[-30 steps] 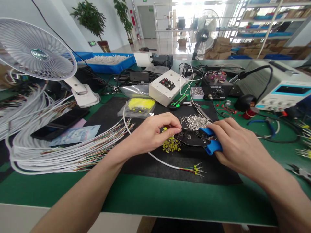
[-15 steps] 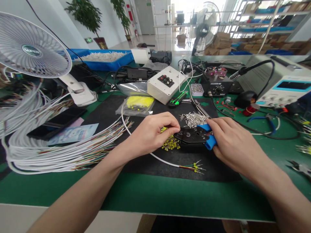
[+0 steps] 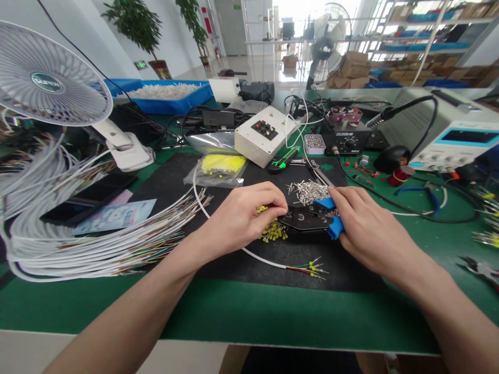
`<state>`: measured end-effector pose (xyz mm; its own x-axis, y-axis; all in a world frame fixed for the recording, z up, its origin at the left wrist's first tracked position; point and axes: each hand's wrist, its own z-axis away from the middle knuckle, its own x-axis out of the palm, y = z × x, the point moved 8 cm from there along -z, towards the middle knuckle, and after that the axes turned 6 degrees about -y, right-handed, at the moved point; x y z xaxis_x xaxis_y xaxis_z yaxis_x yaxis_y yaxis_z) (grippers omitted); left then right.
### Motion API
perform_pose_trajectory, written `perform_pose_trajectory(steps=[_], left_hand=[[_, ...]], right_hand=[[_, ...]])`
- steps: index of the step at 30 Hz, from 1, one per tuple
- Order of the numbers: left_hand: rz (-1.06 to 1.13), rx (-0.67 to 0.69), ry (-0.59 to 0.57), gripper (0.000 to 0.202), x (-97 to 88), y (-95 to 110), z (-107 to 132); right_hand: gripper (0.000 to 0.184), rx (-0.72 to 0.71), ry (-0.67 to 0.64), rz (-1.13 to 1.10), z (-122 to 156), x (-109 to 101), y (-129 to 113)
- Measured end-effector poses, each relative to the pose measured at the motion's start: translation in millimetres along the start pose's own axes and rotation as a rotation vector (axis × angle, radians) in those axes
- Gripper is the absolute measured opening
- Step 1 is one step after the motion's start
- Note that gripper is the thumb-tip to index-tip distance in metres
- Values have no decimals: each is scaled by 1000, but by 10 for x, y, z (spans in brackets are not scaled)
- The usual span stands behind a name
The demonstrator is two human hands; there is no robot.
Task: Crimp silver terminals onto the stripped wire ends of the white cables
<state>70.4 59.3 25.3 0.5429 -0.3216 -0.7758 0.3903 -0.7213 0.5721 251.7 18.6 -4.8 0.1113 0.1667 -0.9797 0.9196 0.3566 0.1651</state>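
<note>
My right hand (image 3: 362,221) is wrapped round the blue handles of a black crimping tool (image 3: 306,218), whose jaws point left. At those jaws, my left hand (image 3: 259,210) pinches something small between thumb and fingertips; the fingers hide it. Yellow-sleeved terminals (image 3: 275,231) lie in a pile under my left hand. A heap of bare metal pins (image 3: 310,191) is just behind the tool. In front, a white cable (image 3: 265,262) curves out from under my left wrist, its coloured wires ending in yellow-sleeved pins.
Many white cables with stripped ends (image 3: 128,249) lie at left, near a phone (image 3: 89,200) and a white fan (image 3: 120,148). Behind my hands are a bag of yellow sleeves (image 3: 222,165), a switch box (image 3: 259,140) and a green cutter knife (image 3: 284,160). Pliers (image 3: 481,270) rest at right.
The whole view has shifted slightly. Both hands and the crimping tool keep nearly the same positions, with the left fingertips still at the jaws.
</note>
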Motion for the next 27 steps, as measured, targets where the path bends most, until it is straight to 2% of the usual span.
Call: perform_pose_trajectory(steps=[9, 18, 27], left_hand=[[-3, -6, 18, 12, -51, -14, 3], [17, -20, -9, 13, -38, -73, -14], [44, -22, 5, 13, -39, -88, -12]], right_hand=[[66, 2, 26, 4, 15, -12, -35], [48, 20, 51, 51, 12, -80, -21], [52, -11, 64, 41, 24, -58, -28]])
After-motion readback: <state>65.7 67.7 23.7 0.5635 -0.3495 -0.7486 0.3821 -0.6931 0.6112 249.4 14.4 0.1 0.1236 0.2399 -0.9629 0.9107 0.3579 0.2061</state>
